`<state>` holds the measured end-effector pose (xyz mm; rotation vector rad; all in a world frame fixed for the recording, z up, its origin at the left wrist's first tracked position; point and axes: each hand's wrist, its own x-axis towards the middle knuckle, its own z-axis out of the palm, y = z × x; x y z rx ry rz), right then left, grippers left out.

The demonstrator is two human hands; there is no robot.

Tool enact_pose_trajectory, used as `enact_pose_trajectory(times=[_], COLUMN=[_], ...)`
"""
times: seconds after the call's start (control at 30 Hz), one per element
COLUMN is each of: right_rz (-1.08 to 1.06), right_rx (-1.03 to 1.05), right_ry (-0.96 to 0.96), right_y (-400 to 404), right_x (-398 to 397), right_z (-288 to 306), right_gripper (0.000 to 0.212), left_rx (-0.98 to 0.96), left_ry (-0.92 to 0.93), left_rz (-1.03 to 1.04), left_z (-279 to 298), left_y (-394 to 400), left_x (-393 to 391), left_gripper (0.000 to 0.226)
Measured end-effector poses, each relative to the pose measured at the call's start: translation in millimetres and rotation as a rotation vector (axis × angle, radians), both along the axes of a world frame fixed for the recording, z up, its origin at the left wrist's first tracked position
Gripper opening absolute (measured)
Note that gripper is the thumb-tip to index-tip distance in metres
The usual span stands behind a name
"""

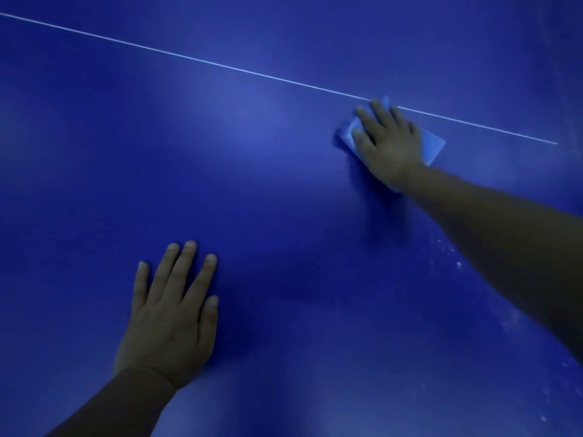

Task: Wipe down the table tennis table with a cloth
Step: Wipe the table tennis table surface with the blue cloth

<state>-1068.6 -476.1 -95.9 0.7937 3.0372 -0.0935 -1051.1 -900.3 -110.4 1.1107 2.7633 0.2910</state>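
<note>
No writing shows anywhere. The right hand (389, 143) lies flat, fingers straight and spread, pressing a folded light-blue cloth (432, 146) onto the blue worktop (252, 184); the cloth's far corner touches the thin white line (220, 65), its long axis slanting across the line. The left hand (172, 313) rests flat, fingers straight, holding nothing. Pale specks (459, 264) dot the worktop beneath the right forearm.

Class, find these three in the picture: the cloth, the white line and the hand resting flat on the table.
cloth (433, 146), head view, its bare right corner beside the wrist.
white line (220, 66), head view, mid-stretch.
left hand (168, 320), head view, back of the hand.
</note>
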Motion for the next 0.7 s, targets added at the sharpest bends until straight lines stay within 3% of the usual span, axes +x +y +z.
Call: enact_pose_trajectory(times=[0.1,0.23,0.3,0.37,0.47,0.53,0.6,0.7], right_rz=[0.266,0.943,1.122,0.971,0.192,-0.141,-0.096,0.425], right_rx=[0.043,-0.028,-0.061,0.020,0.048,0.047,0.068,0.003], right_ry=[-0.040,-0.015,-0.096,-0.050,0.015,0.044,0.038,-0.013], right_y=[-47,-130,-114,-67,4,9,-31,-123], right_x=[-3,112,144,130,90,90,124,215], right_z=[-8,-16,-10,-7,4,5,-6,-21], right_gripper=[0.055,0.051,0.051,0.052,0.062,0.055,0.054,0.054], left_rx=[0.011,0.029,0.033,0.036,0.026,0.033,0.038,0.042], left_ry=[0.004,0.009,0.013,0.018,0.029,0.028,0.020,0.012], left_rz=[0.000,0.006,0.007,0.006,0.004,0.013,0.016,0.021], left_z=[0,-1,-2,-3,-4,-4,-4,-4], left_y=[-1,-2,-1,-1,-2,-2,-1,-1], left_x=[1,1,1,0,1,2,2,2], left_gripper=[0.060,0.061,0.060,0.059,0.059,0.059,0.058,0.059])
